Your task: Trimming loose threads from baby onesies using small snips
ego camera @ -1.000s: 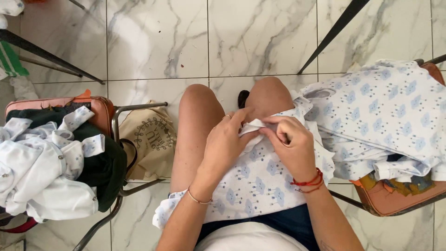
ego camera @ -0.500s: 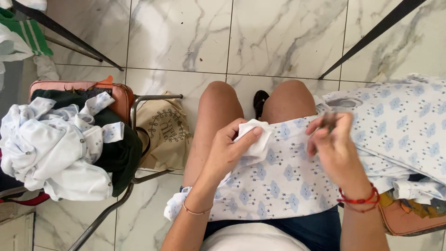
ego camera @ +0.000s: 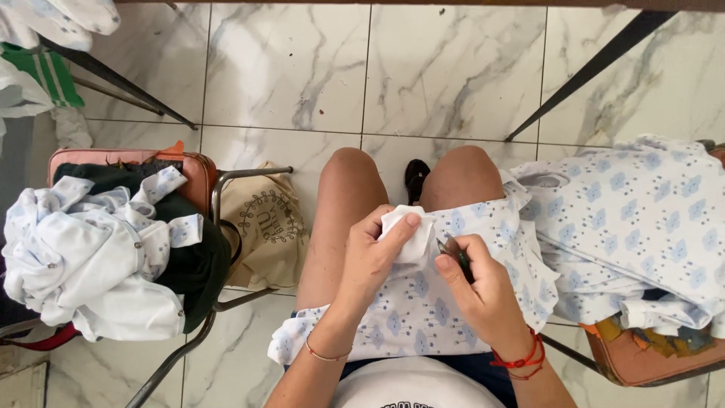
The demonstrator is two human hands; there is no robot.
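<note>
1. On lap, 6 o'clock: left hand (ego camera: 370, 261) pinches white fabric fold (ego camera: 408, 230) of printed garment (ego camera: 423, 317).
2. Right hand (ego camera: 483, 291) clamps small snips (ego camera: 455, 253) at 3 o'clock of fold.
3. Keep fold taut; cut thread only.

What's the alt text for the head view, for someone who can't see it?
Seated person, seen from above: left hand pinches a folded white edge of a cloud-print garment on the lap, while right hand holds a small dark tool against it. Chairs on both sides carry piles of similar clothes, above a marble-tile floor.
</note>
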